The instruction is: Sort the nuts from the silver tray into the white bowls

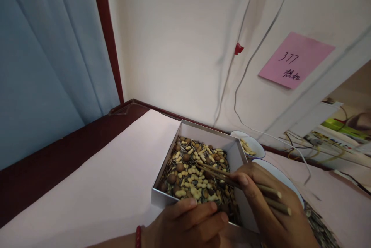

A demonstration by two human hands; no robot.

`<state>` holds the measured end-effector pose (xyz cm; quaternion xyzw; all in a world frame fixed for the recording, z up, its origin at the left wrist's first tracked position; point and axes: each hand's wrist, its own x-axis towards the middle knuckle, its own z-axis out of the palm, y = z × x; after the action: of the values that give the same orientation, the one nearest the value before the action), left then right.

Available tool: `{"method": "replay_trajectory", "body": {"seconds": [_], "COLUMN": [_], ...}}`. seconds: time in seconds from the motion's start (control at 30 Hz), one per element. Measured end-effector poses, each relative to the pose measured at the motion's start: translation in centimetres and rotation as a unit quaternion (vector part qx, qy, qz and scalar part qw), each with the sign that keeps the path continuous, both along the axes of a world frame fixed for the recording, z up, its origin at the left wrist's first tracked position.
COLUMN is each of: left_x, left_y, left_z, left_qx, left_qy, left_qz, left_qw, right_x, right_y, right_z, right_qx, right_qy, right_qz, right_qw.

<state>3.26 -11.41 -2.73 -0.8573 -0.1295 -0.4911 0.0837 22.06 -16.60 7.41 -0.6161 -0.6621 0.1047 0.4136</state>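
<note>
A shallow white box (pixel 164 198) holds a mix of small peanuts (pixel 194 182), striped sunflower seeds and round brown nuts (pixel 172 178). My right hand (pixel 275 205) grips a pair of wooden chopsticks (pixel 216 171) over the box's right wall. Their tips are down among the peanuts near the middle, close together; I cannot make out whether anything is between them. Curled over the box's near rim, the fingers of my left hand (pixel 191 223) hold that edge, with the thumb hidden. A red bead bracelet (pixel 138 236) circles the left wrist.
Behind my right hand stand a small white bowl (pixel 260 150) with pale peanuts and a larger white bowl (pixel 285 173), partly hidden. A pile of sunflower seeds (pixel 320 228) lies at the right. White cables (pixel 243 74) hang along the wall. A blue curtain (pixel 49 54) is left.
</note>
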Motion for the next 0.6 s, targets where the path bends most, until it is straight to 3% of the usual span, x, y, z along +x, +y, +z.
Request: {"method": "replay_trajectory", "body": {"seconds": [0.23, 0.37, 0.43, 0.6], "left_x": [-0.2, -0.1, -0.1, -0.4], "left_y": [0.3, 0.8, 0.6, 0.2], "left_z": [0.0, -0.2, -0.1, 0.3], "left_qx": [0.013, 0.06, 0.044, 0.008], "left_qy": [0.035, 0.01, 0.005, 0.034], "left_qz": [0.004, -0.009, -0.01, -0.008], "left_qw": [0.999, 0.998, 0.999, 0.999], "right_x": [0.3, 0.2, 0.0, 2.6], "right_y": [-0.4, -0.7, -1.0, -2.7], "right_z": [0.3, 0.8, 1.1, -0.2], "right_qx": [0.019, 0.023, 0.034, 0.09], "right_qy": [-0.033, -0.04, -0.038, -0.028], "right_qz": [0.001, -0.007, -0.016, -0.099], "right_qw": [0.999, 0.999, 0.999, 0.991]}}
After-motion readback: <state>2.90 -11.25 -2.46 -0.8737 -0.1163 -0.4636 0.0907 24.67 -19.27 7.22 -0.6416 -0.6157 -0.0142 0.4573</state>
